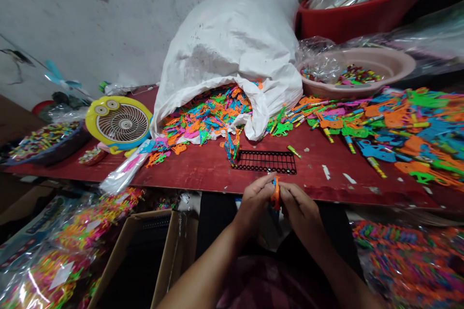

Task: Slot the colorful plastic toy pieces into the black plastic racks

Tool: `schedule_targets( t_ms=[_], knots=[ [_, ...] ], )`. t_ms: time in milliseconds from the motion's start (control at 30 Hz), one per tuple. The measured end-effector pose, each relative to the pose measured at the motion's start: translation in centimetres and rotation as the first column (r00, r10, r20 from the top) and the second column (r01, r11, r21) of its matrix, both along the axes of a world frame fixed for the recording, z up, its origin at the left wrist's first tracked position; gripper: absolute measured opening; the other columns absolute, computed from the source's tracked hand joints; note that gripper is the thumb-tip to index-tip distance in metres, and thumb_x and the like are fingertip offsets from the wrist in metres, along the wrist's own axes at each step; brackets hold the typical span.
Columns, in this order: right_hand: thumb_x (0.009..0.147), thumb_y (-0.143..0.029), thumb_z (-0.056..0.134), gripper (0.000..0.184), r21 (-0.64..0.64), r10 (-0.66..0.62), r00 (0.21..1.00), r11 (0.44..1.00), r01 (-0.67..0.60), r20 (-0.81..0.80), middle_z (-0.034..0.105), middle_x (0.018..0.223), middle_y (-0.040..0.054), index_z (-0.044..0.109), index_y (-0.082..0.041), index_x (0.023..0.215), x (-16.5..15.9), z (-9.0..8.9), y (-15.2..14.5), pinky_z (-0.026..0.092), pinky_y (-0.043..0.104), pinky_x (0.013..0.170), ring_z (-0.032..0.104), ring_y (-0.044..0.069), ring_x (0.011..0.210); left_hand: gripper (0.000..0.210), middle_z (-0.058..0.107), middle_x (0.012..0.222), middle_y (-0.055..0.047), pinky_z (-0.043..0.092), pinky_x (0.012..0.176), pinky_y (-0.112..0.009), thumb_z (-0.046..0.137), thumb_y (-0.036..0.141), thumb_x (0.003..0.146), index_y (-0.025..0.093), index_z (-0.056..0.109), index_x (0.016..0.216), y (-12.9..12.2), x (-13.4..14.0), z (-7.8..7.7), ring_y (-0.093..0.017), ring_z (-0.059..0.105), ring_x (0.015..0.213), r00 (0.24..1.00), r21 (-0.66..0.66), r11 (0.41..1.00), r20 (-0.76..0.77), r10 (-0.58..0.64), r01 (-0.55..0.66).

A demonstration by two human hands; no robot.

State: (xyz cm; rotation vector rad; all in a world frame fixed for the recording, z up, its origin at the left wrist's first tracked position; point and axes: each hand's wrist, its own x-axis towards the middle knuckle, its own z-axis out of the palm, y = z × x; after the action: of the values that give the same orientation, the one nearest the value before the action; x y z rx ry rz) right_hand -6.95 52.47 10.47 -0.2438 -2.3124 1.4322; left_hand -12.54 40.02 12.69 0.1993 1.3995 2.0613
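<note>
My left hand (253, 201) and my right hand (301, 208) meet just past the table's front edge, fingers closed on a small orange plastic piece (276, 194) with some blue on it. Its exact kind is too covered by the fingers to tell. Beyond them on the red table (203, 169) lies a black plastic grid rack (266, 161). Several small coloured pieces (232, 148) stand at the rack's left end. A short yellow-green stick (294, 151) rests behind its right end.
A big white sack (232, 34) spills colourful plastic pieces (210, 111). More pieces (395, 125) heap at right, below a pink basin (395, 65). At left are a yellow fan (97, 123), a bowl of small pieces (54, 152) and, below, an open carton (174, 251).
</note>
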Motion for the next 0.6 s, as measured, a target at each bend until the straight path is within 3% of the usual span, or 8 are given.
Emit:
schedule_targets(
  t_ms=[167, 400, 500, 600],
  knots=[
    [0.09, -0.045, 0.049, 0.03, -0.144, 0.07, 0.988, 0.988, -0.05, 0.135, 0.061, 0.066, -0.0016, 0.066, -0.021, 0.083, -0.4, 0.5, -0.1, 0.044, 0.025, 0.054, 0.055, 0.015, 0.059, 0.059, 0.07, 0.104, -0.009, 0.044, 0.086, -0.028, 0.068, 0.04, 0.082, 0.012, 0.058, 0.133, -0.2, -0.5, -0.2, -0.019, 0.063, 0.092, 0.999, 0.009, 1.0, 0.03, -0.02, 0.02],
    [0.085, -0.048, 0.054, 0.029, -0.277, -0.078, 0.966, 0.949, 0.147, 0.245, 0.051, 0.053, -0.0055, 0.059, -0.021, 0.074, -0.5, -0.5, -0.1, 0.034, 0.023, 0.045, 0.046, 0.012, 0.048, 0.048, 0.064, 0.12, -0.01, 0.04, 0.1, -0.034, 0.055, 0.051, 0.092, 0.015, 0.066, 0.121, -0.9, 0.2, 0.2, -0.023, 0.058, 0.11, 0.994, -0.055, 0.999, -0.112, -0.007, 0.001],
    [0.082, -0.05, 0.06, 0.031, -0.336, -0.13, 0.966, 0.92, 0.202, 0.223, 0.052, 0.051, -0.0049, 0.06, -0.02, 0.073, -0.7, -0.5, 0.1, 0.034, 0.023, 0.045, 0.047, 0.013, 0.048, 0.044, 0.067, 0.102, -0.007, 0.043, 0.086, -0.028, 0.055, 0.05, 0.092, 0.014, 0.07, 0.112, -1.4, 0.8, 0.0, -0.018, 0.059, 0.091, 0.986, -0.12, 0.992, -0.154, -0.067, 0.049],
    [0.08, -0.051, 0.065, 0.032, -0.469, -0.147, 0.969, 0.854, 0.225, 0.198, 0.051, 0.049, -0.0049, 0.06, -0.019, 0.076, -0.9, -0.3, 0.0, 0.035, 0.023, 0.046, 0.047, 0.012, 0.048, 0.041, 0.063, 0.078, -0.003, 0.041, 0.07, -0.024, 0.063, 0.048, 0.086, 0.01, 0.071, 0.101, -1.5, 1.1, -0.3, -0.013, 0.053, 0.07, 0.982, -0.142, 0.987, -0.166, -0.092, 0.069]
  ],
)
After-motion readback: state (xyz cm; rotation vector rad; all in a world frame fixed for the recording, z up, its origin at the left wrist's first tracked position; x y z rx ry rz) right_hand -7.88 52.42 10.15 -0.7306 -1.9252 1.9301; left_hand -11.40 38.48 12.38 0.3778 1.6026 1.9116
